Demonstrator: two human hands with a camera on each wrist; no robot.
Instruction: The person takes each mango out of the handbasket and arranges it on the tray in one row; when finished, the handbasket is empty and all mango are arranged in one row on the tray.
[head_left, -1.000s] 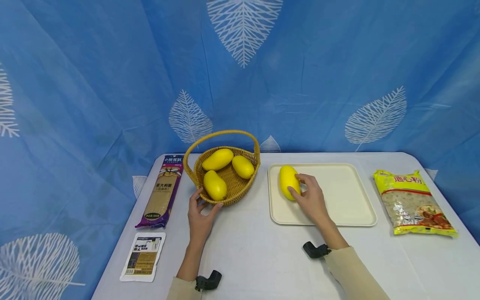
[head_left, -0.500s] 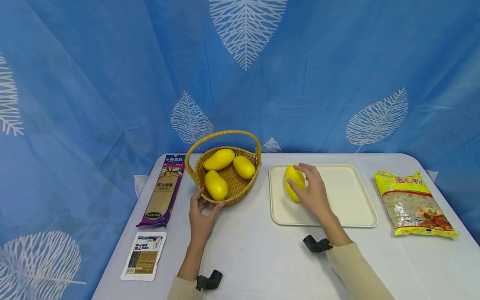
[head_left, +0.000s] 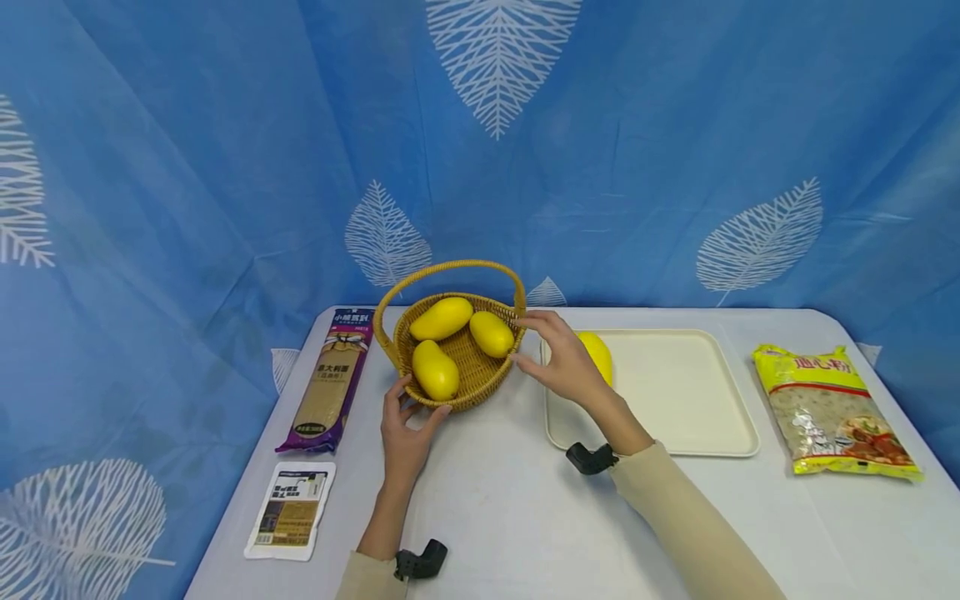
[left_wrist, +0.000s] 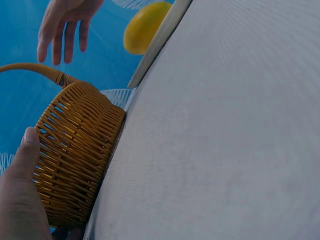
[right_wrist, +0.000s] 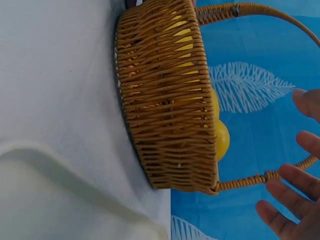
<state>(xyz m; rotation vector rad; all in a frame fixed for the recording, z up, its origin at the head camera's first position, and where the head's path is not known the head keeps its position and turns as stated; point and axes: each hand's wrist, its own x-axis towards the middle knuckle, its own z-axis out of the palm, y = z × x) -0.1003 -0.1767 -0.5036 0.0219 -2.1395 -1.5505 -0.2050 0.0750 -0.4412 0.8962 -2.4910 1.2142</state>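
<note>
A wicker basket [head_left: 477, 385] with a tall handle holds three yellow mangoes, one of them the front mango [head_left: 435, 371]. My left hand [head_left: 405, 437] grips the basket's near-left side; in the left wrist view its thumb [left_wrist: 22, 165] lies against the woven wall. Beside the basket's right rim is my right hand [head_left: 562, 358], fingers apart and holding nothing. The right wrist view shows those spread fingers [right_wrist: 292, 197] by the handle, though contact is hard to tell. Another mango [head_left: 597, 357] lies on the cream tray [head_left: 678, 392], partly hidden behind the right hand.
Left of the basket lies a purple noodle packet [head_left: 330, 379], with a small white pouch [head_left: 291, 510] nearer the front. A yellow bag of pasta [head_left: 836, 412] is right of the tray. Blue leaf-print cloth [head_left: 630, 167] hangs behind the white table [head_left: 495, 508].
My right hand has left the mango on the tray and moved left to the basket's right rim. That mango shifted slightly right on the tray. The left hand stays at the basket.
</note>
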